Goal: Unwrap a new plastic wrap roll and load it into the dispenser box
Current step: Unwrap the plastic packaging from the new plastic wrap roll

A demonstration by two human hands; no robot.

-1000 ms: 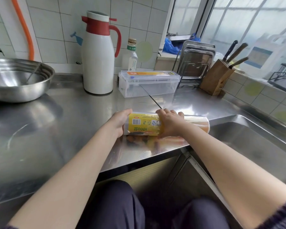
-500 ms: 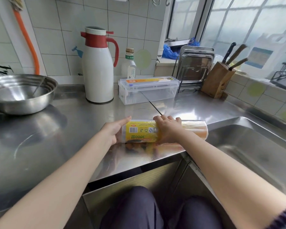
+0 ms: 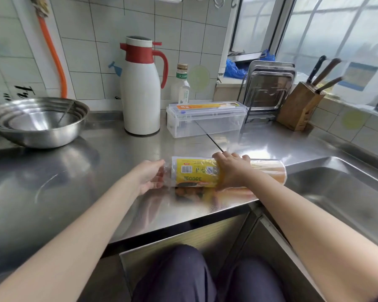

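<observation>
The roll (image 3: 207, 172) lies on its side on the steel counter (image 3: 96, 192), near the front edge and just left of the sink (image 3: 336, 192), with its outer film on. The right hand (image 3: 232, 168) is curled over the middle of it, pinning it down. The left hand (image 3: 150, 178) is at the left end, fingers bent around the loose clear film that sticks out there; whether it truly pinches the film or only touches it I cannot quite tell from here.

To do this well, I'd press down firmly with the right hand so the roll cannot spin or slide towards the sink, then draw the film off the end in line with the roll, not upward, so it peels off without tearing into strips.

The dispenser (image 3: 205, 123) stands farther back, lid down, just beside the flask (image 3: 141, 94); it is clear and looks empty inside. The steel bowl (image 3: 37, 120) at the left holds what seems a thin utensil. The knife block (image 3: 299, 105) at the right holds three knives.
</observation>
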